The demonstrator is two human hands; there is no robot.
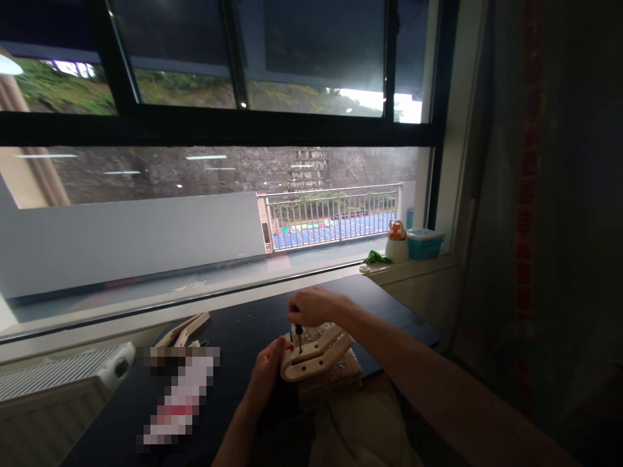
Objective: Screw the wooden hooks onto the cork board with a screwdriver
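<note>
Here the driver [298, 331] is gripped in the right hand's [315, 307] curled fingers, tip down on the frame [312, 366], held atop the near block [348, 374] by the left hand's [269, 362] bent fingers, holes already made, driving seemingly unfinished.

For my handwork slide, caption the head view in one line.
Left hand steadies a pale, round-ended wooden piece; right hand grips a thin black-handled tool over it.
</note>
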